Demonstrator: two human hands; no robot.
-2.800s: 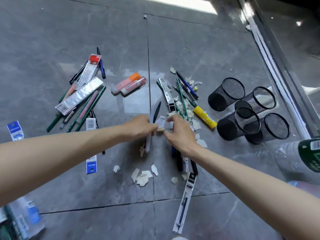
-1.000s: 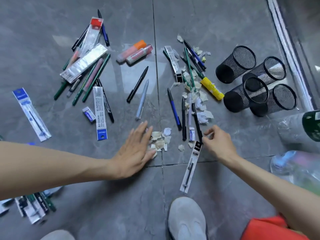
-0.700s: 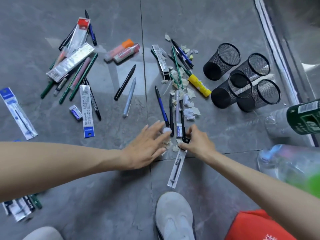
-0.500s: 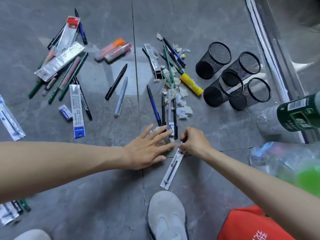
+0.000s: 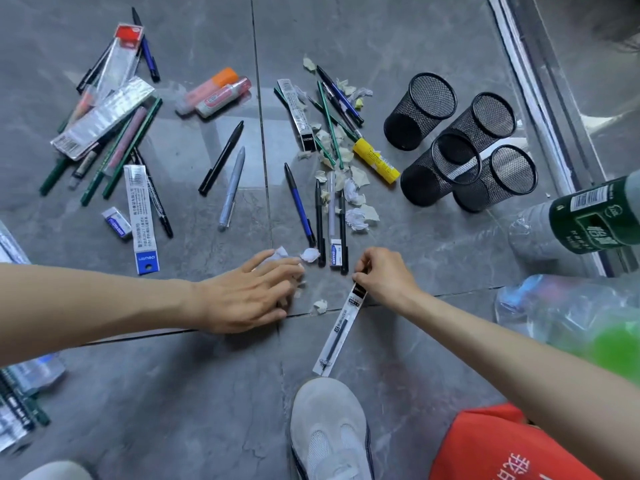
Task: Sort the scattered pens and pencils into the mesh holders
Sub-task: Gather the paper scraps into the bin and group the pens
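Our left hand (image 5: pixel 249 296) flat, fingers straight on paper scraps (image 5: pixel 281 251), our right hand (image 5: pixel 382 275) pinching the refill pack (image 5: pixel 341 327) top, pens (image 5: pixel 319 223) just beyond its fingertips, holders (image 5: pixel 426 178) farther beyond, to its right

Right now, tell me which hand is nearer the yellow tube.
Right. The right hand, pinching a refill packet, lies below the yellow tube; the left hand rests farther off, lower left.
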